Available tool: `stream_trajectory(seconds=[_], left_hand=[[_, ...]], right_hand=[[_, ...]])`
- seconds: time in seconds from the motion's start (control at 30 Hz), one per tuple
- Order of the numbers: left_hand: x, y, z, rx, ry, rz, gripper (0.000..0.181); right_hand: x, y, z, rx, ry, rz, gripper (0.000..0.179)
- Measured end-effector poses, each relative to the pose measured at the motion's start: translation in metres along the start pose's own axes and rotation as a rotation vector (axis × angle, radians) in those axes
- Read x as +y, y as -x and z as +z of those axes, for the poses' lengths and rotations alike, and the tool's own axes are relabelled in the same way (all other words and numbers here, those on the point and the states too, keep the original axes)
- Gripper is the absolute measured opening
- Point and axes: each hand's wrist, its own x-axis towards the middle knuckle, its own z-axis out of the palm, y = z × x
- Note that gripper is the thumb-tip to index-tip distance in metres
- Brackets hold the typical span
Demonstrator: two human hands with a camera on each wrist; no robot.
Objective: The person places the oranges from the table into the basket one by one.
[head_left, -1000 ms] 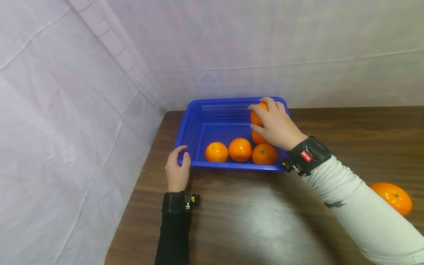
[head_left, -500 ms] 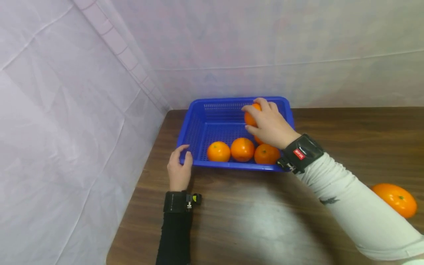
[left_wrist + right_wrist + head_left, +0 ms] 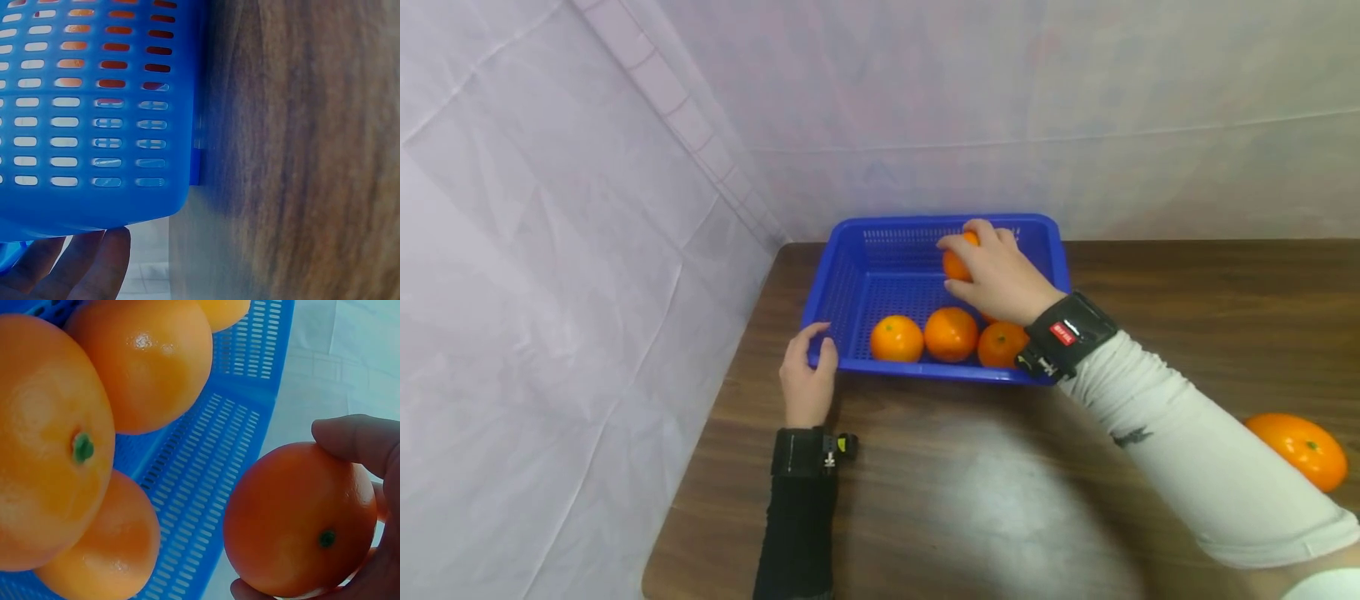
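Note:
A blue plastic basket (image 3: 897, 292) with slotted walls stands on the table. My left hand (image 3: 807, 375) holds its near left corner, with several fingertips (image 3: 112, 250) against the outer wall in the left wrist view. My right hand (image 3: 1003, 275) grips an orange (image 3: 303, 522) between thumb and fingers, above the basket's back part. Along the basket's near side sit an orange at left (image 3: 897, 338), a middle orange (image 3: 951, 334) and a right orange (image 3: 1002, 344). Another orange shows only as a sliver (image 3: 988, 317) behind the right hand.
A further orange (image 3: 1300, 450) lies on the brown wooden table (image 3: 925, 500) at right, partly behind the right sleeve. White cloth hangs behind the back (image 3: 1150, 167) and left (image 3: 550, 250) table edges. The basket stands close to the back cloth.
My right hand has moved left over the basket with its orange. My left hand keeps its place at the basket corner. The view has shifted slightly.

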Motion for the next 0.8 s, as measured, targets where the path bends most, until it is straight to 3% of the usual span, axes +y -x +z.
stream_trajectory(seconds=[0.3,0.6,0.8], left_hand=[[0.001,0.002,0.003,-0.016,0.009,-0.001,0.030],[0.004,0.003,0.002,-0.012,0.005,-0.018,0.029],[0.004,0.004,0.001,-0.008,0.002,-0.008,0.029]], right_hand=[[0.002,-0.009,0.003,-0.063,0.005,-0.038,0.057],[0.003,-0.014,0.003,-0.165,-0.052,0.031,0.056],[0.006,-0.019,0.010,-0.184,-0.042,0.024,0.056]])
